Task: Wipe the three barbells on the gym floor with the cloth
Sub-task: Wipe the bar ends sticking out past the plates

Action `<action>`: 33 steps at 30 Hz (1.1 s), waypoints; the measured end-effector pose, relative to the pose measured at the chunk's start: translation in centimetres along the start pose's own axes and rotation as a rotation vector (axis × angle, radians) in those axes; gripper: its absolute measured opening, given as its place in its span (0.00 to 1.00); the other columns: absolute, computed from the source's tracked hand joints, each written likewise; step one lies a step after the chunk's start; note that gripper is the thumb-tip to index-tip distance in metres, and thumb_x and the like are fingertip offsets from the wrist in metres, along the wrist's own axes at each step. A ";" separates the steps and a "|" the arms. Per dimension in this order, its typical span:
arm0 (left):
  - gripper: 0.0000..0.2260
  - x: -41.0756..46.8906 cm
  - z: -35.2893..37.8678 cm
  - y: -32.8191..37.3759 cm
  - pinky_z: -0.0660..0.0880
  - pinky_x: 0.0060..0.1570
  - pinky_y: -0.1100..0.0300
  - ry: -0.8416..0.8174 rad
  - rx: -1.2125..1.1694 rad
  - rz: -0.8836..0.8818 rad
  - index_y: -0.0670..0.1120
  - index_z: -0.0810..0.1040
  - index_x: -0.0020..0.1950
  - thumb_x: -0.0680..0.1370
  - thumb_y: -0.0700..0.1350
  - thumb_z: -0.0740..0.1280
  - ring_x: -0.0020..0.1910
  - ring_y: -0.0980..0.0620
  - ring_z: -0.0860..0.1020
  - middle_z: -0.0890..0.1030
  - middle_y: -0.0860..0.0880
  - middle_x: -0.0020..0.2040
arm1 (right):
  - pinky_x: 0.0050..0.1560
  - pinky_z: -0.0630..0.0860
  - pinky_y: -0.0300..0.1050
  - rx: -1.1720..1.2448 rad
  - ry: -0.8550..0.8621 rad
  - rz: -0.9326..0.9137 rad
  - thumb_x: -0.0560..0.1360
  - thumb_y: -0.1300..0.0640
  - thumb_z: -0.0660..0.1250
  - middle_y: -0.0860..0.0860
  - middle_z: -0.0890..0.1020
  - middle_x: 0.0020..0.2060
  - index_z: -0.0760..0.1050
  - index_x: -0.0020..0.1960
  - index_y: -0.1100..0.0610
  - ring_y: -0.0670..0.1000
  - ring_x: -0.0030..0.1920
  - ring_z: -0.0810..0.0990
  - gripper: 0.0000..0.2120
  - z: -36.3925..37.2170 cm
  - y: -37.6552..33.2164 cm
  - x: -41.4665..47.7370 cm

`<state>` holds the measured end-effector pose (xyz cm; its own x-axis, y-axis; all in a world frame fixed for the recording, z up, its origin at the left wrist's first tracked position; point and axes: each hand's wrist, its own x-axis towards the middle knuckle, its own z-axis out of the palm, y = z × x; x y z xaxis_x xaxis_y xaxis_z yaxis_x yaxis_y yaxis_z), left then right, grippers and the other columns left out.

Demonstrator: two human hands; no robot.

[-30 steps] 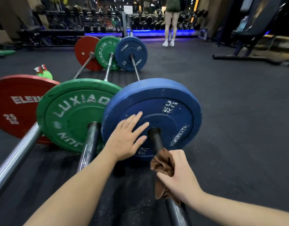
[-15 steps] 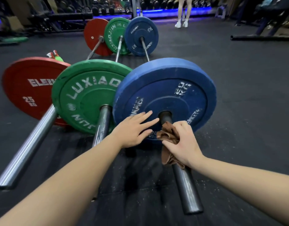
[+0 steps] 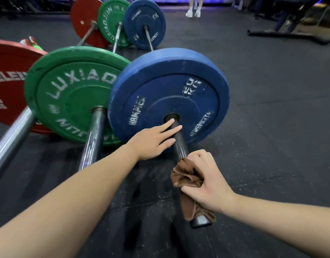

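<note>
— Where is the cloth [image 3: 187, 176]?
— At five o'clock from the near blue plate [image 3: 169, 86], bunched round that bar's sleeve [image 3: 180, 144]. The right hand [image 3: 208, 183] grips it there, with the fingers curled over cloth and bar. The cloth's tail hangs to the sleeve's end and hides part of it.
— And the left hand [image 3: 153, 140]?
— Open, fingers straight, laid against the sleeve close to the plate's hub. I can't tell whether the palm touches the plate.
— The other two barbells?
— Toward nine o'clock, side by side on the gym floor [image 3: 272, 127]. The blue plate covers the right edge of the green plate [image 3: 71, 94]. The red plate [image 3: 6, 81] is cut off by the frame's left edge, so its lettering is only partly readable. Both sleeves are blurred.
— The far ends?
— The far plates [image 3: 144, 23] stand at twelve o'clock: red, green, blue. The near plates hide much of the shafts between. A person's legs [image 3: 194, 8] are cut off by the top edge.
</note>
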<state>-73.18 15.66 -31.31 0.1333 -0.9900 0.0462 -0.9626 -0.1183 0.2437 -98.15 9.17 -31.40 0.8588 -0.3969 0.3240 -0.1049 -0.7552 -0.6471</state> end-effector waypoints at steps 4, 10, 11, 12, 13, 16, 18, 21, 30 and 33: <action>0.23 -0.1 -0.7 0.3 0.78 0.57 0.48 -0.087 -0.071 -0.039 0.72 0.45 0.79 0.84 0.64 0.47 0.74 0.51 0.71 0.41 0.67 0.81 | 0.56 0.71 0.51 -0.043 0.027 -0.018 0.65 0.47 0.71 0.48 0.71 0.50 0.74 0.48 0.58 0.54 0.52 0.69 0.18 0.5 1.0 3.4; 0.24 -0.1 -1.1 0.6 0.76 0.54 0.53 -0.093 -0.094 -0.061 0.71 0.47 0.80 0.85 0.62 0.49 0.72 0.51 0.72 0.41 0.66 0.82 | 0.57 0.66 0.37 -0.021 0.122 0.075 0.68 0.45 0.68 0.47 0.70 0.49 0.75 0.49 0.57 0.51 0.53 0.67 0.17 1.3 1.9 5.4; 0.24 -0.1 -0.9 0.5 0.76 0.54 0.52 -0.092 -0.105 -0.062 0.71 0.47 0.80 0.85 0.62 0.49 0.71 0.50 0.73 0.41 0.66 0.82 | 0.57 0.65 0.34 -0.019 0.120 0.084 0.68 0.45 0.68 0.47 0.70 0.50 0.75 0.49 0.57 0.51 0.54 0.67 0.17 1.3 1.7 5.1; 0.24 -0.1 -0.6 0.5 0.76 0.54 0.53 -0.089 -0.118 -0.064 0.71 0.47 0.80 0.85 0.62 0.49 0.70 0.50 0.74 0.41 0.66 0.82 | 0.57 0.64 0.32 -0.010 0.119 0.096 0.68 0.46 0.69 0.47 0.70 0.50 0.75 0.49 0.56 0.50 0.54 0.67 0.16 1.3 1.5 4.7; 0.23 -0.1 -0.4 0.4 0.75 0.53 0.54 -0.086 -0.133 -0.066 0.72 0.47 0.80 0.85 0.63 0.49 0.68 0.51 0.75 0.41 0.67 0.82 | 0.57 0.63 0.30 0.009 0.116 0.110 0.68 0.47 0.69 0.46 0.70 0.50 0.75 0.49 0.56 0.50 0.54 0.67 0.15 1.2 1.3 4.1; 0.23 -0.1 -0.3 0.4 0.72 0.51 0.56 -0.087 -0.162 -0.075 0.73 0.47 0.79 0.85 0.63 0.50 0.63 0.52 0.78 0.41 0.67 0.81 | 0.58 0.63 0.30 0.112 0.082 0.170 0.68 0.48 0.70 0.45 0.71 0.51 0.76 0.49 0.54 0.50 0.57 0.68 0.14 0.6 0.1 1.2; 0.23 -0.2 -0.4 0.5 0.72 0.53 0.55 -0.093 -0.162 -0.087 0.73 0.47 0.79 0.85 0.63 0.50 0.61 0.52 0.78 0.42 0.67 0.81 | 0.60 0.65 0.33 0.129 0.042 0.146 0.67 0.49 0.73 0.44 0.71 0.53 0.77 0.49 0.53 0.51 0.59 0.68 0.14 0.1 -0.8 -1.4; 0.23 -0.2 -0.5 0.8 0.72 0.56 0.54 -0.096 -0.158 -0.101 0.73 0.48 0.79 0.85 0.62 0.50 0.65 0.51 0.77 0.42 0.67 0.82 | 0.61 0.67 0.38 0.094 -0.005 0.061 0.66 0.50 0.74 0.46 0.73 0.54 0.78 0.48 0.54 0.53 0.59 0.70 0.14 -0.5 -1.7 -3.8; 0.24 0.0 -1.4 1.1 0.73 0.60 0.53 -0.146 -0.124 -0.120 0.73 0.48 0.79 0.85 0.62 0.52 0.71 0.51 0.73 0.42 0.66 0.82 | 0.56 0.66 0.36 0.020 0.080 0.099 0.65 0.42 0.70 0.48 0.71 0.49 0.77 0.47 0.57 0.50 0.52 0.68 0.20 0.7 0.5 3.0; 0.24 0.0 -1.5 1.4 0.72 0.60 0.54 -0.150 -0.117 -0.125 0.71 0.48 0.80 0.85 0.61 0.52 0.73 0.51 0.71 0.42 0.66 0.82 | 0.53 0.64 0.30 0.050 0.165 0.186 0.65 0.41 0.69 0.47 0.70 0.46 0.74 0.43 0.56 0.49 0.52 0.68 0.18 1.2 0.7 4.0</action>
<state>-74.13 15.57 -29.54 0.2051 -0.9695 -0.1339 -0.9057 -0.2399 0.3496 -94.18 7.67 -31.41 0.7329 -0.6098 0.3018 -0.2251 -0.6359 -0.7382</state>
